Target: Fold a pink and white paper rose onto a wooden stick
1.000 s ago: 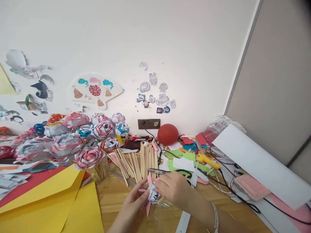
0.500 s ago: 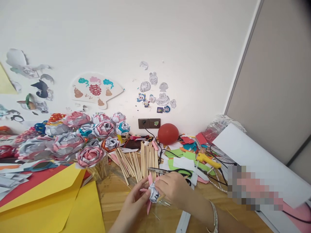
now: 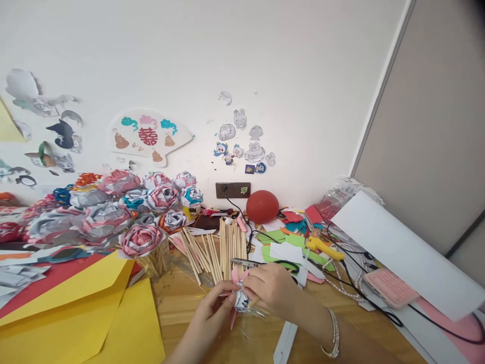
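Note:
Between my two hands is a small paper flower (image 3: 241, 302) with a white-grey printed centre and pink strips sticking out above and below. My left hand (image 3: 217, 305) pinches it from the left with thumb and fingers. From the right, my right hand (image 3: 269, 290) closes its fingertips on the flower's upper edge, partly hiding it. A short wooden stick end shows beneath the right fingers. Just beyond the hands lie scissors (image 3: 246, 263) with black and green handles, partly covered by the right hand. Wooden sticks (image 3: 232, 247) lie in a row behind them.
Finished paper flowers (image 3: 142, 239) crowd the left, behind yellow paper sheets (image 3: 132, 323). A red balloon (image 3: 262, 207) rests against the wall. To the right are coloured paper scraps (image 3: 286, 253), a yellow glue gun (image 3: 325, 248) with its cord, a pink keyboard-like device (image 3: 392, 288) and white paper (image 3: 409, 253).
My fingers have shifted slightly on the flower, with the left fingertips now nearer the right ones at its top. Both hands still hold it in nearly the same place.

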A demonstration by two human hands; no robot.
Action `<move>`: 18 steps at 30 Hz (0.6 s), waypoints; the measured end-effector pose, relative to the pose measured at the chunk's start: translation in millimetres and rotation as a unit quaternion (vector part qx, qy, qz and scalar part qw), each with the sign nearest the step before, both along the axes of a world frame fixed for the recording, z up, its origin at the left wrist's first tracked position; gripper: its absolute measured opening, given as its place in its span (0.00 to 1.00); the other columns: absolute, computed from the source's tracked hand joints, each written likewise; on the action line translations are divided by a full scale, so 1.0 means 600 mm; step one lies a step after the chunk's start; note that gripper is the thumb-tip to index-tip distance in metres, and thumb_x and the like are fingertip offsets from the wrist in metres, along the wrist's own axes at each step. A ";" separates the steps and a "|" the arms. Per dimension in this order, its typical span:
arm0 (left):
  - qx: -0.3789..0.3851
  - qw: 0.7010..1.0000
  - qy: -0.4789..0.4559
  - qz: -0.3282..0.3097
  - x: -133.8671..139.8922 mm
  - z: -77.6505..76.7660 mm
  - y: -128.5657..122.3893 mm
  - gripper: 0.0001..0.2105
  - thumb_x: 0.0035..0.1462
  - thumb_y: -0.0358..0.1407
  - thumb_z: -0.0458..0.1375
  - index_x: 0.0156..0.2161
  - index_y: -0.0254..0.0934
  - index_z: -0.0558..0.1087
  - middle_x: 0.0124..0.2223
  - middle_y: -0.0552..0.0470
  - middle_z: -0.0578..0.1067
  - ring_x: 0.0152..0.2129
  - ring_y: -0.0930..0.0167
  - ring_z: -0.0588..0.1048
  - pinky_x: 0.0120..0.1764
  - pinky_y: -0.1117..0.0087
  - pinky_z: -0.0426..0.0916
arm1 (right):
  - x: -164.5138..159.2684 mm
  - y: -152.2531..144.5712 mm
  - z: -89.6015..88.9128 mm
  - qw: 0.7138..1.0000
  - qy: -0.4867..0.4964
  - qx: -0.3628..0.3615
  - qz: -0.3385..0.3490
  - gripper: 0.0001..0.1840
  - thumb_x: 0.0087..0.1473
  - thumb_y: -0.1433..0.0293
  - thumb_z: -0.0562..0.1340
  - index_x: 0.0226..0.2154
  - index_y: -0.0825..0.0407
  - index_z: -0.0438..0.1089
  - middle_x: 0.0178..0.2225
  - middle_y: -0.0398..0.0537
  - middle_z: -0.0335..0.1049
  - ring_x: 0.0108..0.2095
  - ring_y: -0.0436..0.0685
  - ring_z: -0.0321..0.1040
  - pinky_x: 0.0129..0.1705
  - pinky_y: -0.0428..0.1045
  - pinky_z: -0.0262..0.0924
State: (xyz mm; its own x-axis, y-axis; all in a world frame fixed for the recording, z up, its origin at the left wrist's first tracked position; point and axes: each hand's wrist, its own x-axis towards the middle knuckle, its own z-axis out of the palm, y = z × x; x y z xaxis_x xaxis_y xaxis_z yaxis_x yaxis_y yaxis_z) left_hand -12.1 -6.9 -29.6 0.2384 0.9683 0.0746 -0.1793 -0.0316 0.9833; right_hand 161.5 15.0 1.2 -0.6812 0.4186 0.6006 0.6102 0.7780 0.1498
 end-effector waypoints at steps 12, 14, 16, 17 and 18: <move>0.025 0.999 0.036 -0.015 -0.004 0.001 -0.001 0.15 0.47 0.48 0.58 0.34 0.39 0.71 0.24 0.56 0.69 0.18 0.75 0.64 0.21 0.76 0.61 | 0.006 0.003 0.001 0.995 0.040 -0.085 0.020 0.06 0.55 0.70 0.53 0.33 0.51 0.64 0.28 0.43 0.68 0.26 0.50 0.62 0.28 0.45 0.50; 0.035 0.998 0.038 -0.020 -0.004 0.002 -0.002 0.15 0.47 0.48 0.57 0.33 0.38 0.71 0.24 0.56 0.69 0.18 0.75 0.64 0.21 0.76 0.61 | 0.004 0.004 -0.002 0.995 0.038 -0.084 0.020 0.05 0.54 0.70 0.54 0.32 0.51 0.64 0.27 0.43 0.67 0.26 0.51 0.62 0.27 0.46 0.50; 0.050 0.997 0.051 -0.024 -0.006 0.003 -0.001 0.14 0.48 0.47 0.57 0.32 0.38 0.71 0.25 0.55 0.70 0.19 0.75 0.65 0.22 0.76 0.61 | 0.003 0.005 -0.005 0.995 0.030 -0.089 0.030 0.05 0.54 0.71 0.54 0.29 0.51 0.64 0.26 0.42 0.67 0.26 0.50 0.61 0.27 0.45 0.50; 0.054 0.997 0.057 -0.026 -0.007 0.003 0.000 0.14 0.48 0.47 0.57 0.32 0.38 0.71 0.25 0.55 0.70 0.20 0.75 0.65 0.22 0.76 0.61 | 0.003 0.006 -0.006 0.995 0.028 -0.092 0.034 0.06 0.54 0.71 0.54 0.28 0.51 0.64 0.26 0.41 0.67 0.25 0.50 0.61 0.27 0.45 0.49; 0.054 0.996 0.059 -0.027 -0.008 0.001 0.001 0.13 0.49 0.47 0.57 0.32 0.38 0.71 0.26 0.55 0.70 0.20 0.75 0.65 0.22 0.76 0.60 | 0.003 0.007 -0.006 0.995 0.029 -0.094 0.035 0.06 0.54 0.72 0.53 0.27 0.51 0.64 0.26 0.41 0.67 0.25 0.50 0.61 0.26 0.45 0.49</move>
